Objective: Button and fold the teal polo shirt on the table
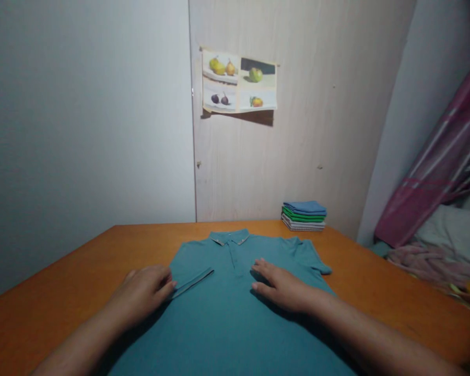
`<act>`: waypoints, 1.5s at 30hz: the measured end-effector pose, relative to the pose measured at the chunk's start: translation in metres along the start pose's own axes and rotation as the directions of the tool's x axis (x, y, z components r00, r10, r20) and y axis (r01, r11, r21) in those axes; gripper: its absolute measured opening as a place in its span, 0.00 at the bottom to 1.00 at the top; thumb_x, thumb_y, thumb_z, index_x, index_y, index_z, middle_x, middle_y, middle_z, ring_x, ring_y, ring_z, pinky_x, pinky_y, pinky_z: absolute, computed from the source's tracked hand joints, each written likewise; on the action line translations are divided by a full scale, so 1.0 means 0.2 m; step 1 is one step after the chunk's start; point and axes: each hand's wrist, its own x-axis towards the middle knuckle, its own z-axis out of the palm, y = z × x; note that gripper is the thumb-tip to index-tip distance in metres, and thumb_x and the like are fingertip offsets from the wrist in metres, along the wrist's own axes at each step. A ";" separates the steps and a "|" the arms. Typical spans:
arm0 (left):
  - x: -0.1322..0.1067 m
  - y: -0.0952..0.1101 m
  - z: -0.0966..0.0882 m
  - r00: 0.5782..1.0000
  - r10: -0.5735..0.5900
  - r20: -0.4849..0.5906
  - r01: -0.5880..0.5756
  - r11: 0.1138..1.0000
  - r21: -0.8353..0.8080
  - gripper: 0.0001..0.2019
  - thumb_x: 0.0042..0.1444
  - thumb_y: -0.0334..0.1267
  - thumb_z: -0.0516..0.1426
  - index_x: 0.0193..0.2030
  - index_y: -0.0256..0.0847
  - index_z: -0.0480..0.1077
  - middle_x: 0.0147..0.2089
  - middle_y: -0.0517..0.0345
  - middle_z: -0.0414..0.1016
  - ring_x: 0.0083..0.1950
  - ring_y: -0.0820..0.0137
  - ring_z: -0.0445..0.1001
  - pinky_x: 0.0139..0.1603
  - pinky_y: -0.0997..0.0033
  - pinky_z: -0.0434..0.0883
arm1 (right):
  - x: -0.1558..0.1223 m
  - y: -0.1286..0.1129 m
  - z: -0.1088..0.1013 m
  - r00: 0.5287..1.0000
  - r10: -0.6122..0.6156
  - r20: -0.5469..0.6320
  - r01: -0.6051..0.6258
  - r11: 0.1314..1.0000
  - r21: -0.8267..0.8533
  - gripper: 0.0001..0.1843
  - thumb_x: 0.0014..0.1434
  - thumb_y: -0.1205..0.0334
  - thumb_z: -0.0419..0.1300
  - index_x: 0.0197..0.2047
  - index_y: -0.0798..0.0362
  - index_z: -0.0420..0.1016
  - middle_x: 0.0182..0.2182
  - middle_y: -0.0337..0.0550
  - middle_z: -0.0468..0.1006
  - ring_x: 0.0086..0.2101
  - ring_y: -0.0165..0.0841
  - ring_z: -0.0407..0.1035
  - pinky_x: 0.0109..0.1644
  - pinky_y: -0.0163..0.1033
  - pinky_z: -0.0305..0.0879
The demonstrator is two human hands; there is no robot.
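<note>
A teal polo shirt (235, 318) lies front side up on the orange-brown table (90, 256), its collar (229, 237) toward the far edge. The sleeve on the left is folded inward over the chest, its hem slanting across the front. At that sleeve's outer edge, my left hand (151, 286) is closed, thumb and fingers pinching the fabric. Over the right side of the chest, my right hand (276, 284) is open, palm down with fingers stretched out. The sleeve on the right (313, 256) spreads outward, slightly wrinkled.
A stack of folded clothes (303, 215), blue, green and pale, stands at the table's far right corner. Behind the table, fruit pictures (238, 81) hang on a pale panel. On the right are a pink curtain (426, 172) and rumpled bedding (450, 240).
</note>
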 end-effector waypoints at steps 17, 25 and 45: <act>0.25 1.00 0.43 0.949 0.277 0.150 -0.258 0.957 -0.134 0.34 0.65 0.60 0.45 0.71 0.43 0.60 0.75 0.45 0.52 0.76 0.49 0.48 0.73 0.39 0.45 | -0.02 0.90 -0.40 0.555 0.721 -0.416 -0.768 0.636 0.077 0.19 0.58 0.49 0.59 0.35 0.57 0.81 0.38 0.63 0.81 0.40 0.49 0.76 0.38 0.44 0.66; 0.25 0.98 0.47 0.946 0.269 0.181 -0.248 0.960 -0.129 0.36 0.64 0.62 0.43 0.73 0.45 0.57 0.76 0.49 0.49 0.77 0.50 0.43 0.74 0.38 0.41 | 0.09 0.93 -0.34 0.585 0.737 -0.339 -0.780 0.625 0.012 0.16 0.52 0.55 0.62 0.41 0.56 0.80 0.43 0.60 0.81 0.43 0.48 0.76 0.40 0.43 0.67; 0.25 0.99 0.47 0.945 0.278 0.171 -0.254 0.956 -0.145 0.35 0.64 0.60 0.45 0.72 0.44 0.58 0.76 0.48 0.51 0.76 0.49 0.45 0.74 0.36 0.41 | 0.16 0.34 -0.42 0.939 0.191 -0.284 -0.183 0.982 0.055 0.18 0.62 0.48 0.59 0.47 0.53 0.74 0.31 0.42 0.80 0.29 0.32 0.72 0.32 0.33 0.59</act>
